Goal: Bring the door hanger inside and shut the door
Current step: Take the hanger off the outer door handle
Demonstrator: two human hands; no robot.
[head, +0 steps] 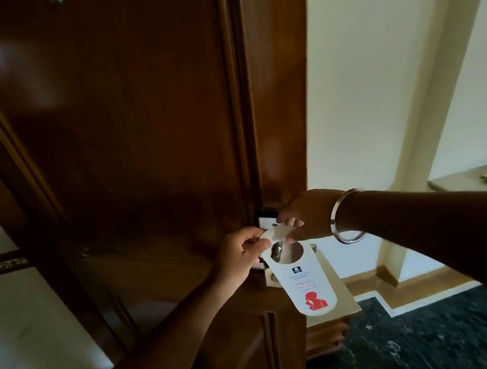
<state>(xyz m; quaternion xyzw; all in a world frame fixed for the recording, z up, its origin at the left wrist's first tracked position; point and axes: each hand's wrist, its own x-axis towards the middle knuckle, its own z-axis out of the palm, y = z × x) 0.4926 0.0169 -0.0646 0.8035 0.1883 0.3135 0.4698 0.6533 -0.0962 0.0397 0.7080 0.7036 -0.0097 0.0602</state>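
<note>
A white door hanger [310, 282] with red print and a round hole hangs at the metal door handle [278, 250] on the edge of the dark wooden door [118, 124]. My left hand [241, 256] pinches the hanger's top strip from the left. My right hand [301, 218], with a metal bangle on its wrist, grips the same top strip from the right. The handle shows through the hanger's hole. The door stands open, its edge towards me.
A cream wall [376, 67] and a corridor with dark speckled floor [420, 344] lie to the right. A stone ledge [474, 182] juts from the wall at far right. A pale floor [17, 315] lies to the left of the door.
</note>
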